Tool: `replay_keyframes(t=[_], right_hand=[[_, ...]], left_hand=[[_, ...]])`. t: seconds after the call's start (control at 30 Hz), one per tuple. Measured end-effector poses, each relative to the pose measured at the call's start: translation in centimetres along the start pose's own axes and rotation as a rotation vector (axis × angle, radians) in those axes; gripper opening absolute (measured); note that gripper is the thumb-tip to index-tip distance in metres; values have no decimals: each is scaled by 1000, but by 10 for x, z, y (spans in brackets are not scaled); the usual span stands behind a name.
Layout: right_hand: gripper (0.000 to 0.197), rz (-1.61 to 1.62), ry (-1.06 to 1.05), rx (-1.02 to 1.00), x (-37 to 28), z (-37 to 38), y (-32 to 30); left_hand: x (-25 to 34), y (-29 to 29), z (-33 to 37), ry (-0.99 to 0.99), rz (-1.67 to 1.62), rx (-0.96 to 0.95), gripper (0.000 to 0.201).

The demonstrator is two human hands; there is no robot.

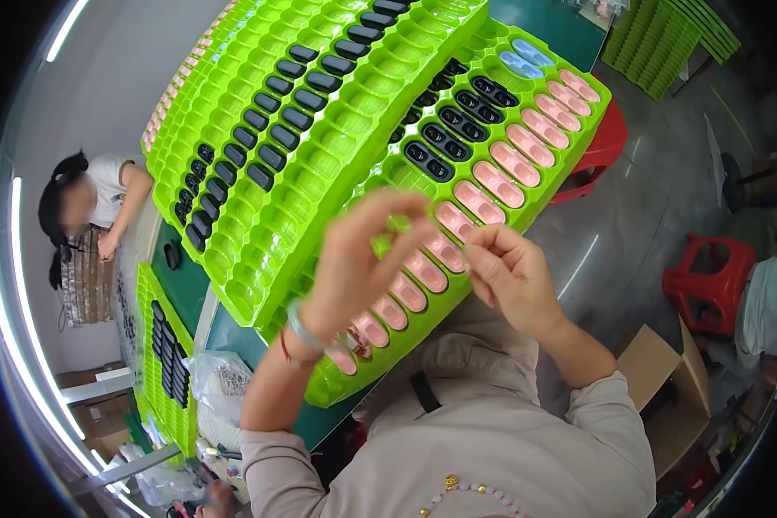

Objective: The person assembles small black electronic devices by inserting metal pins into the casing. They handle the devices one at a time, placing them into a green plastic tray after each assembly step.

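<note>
Over the near green tray [436, 309], both my hands are raised above a row of pink oval shells [517, 164]. My left hand [367, 250], with a bracelet at its wrist, is smeared by motion; its fingers curve toward the right and their grip is unclear. My right hand [511, 278] is pinched, thumb against fingertips, at the tray's right edge; anything between them is too small to make out. Black oval shells [428, 161] and light blue ones [527, 59] lie farther back in that tray. Pink shells under my left hand are partly hidden.
Another green tray [240, 289] with black oval pieces [272, 156] lies beyond. A co-worker [104, 194] is at the left, near a smaller green tray [184, 423] and a plastic bag [217, 380]. Right: a red stool [706, 281], an open cardboard box [656, 367] and stacked green trays [656, 43].
</note>
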State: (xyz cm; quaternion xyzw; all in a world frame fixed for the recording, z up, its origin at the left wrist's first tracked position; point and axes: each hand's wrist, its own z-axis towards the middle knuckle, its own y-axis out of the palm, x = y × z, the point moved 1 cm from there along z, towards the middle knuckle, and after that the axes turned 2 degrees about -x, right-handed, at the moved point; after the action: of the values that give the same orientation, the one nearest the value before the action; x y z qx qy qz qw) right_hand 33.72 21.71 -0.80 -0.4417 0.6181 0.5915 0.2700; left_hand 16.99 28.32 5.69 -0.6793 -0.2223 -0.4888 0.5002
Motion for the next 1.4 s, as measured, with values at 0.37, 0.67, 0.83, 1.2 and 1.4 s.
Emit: replay_keyframes(t=[0.37, 0.67, 0.83, 1.2, 1.4], right_hand=[[16, -35, -13, 61, 5, 1, -4], [14, -97, -23, 63, -3, 0, 0], [11, -121, 12, -83, -20, -16, 25], [8, -237, 929, -896, 38, -15, 127], [11, -406, 1172, -1096, 66, -14, 163]], left_hand=[[-49, -12, 109, 790, 854, -223, 9], [-32, -29, 106, 968, 853, -165, 12], [-5, -52, -9, 277, 317, -215, 11], [-54, -24, -264, -717, -1289, -3, 20], [-63, -15, -311, -500, -1296, 150, 40]])
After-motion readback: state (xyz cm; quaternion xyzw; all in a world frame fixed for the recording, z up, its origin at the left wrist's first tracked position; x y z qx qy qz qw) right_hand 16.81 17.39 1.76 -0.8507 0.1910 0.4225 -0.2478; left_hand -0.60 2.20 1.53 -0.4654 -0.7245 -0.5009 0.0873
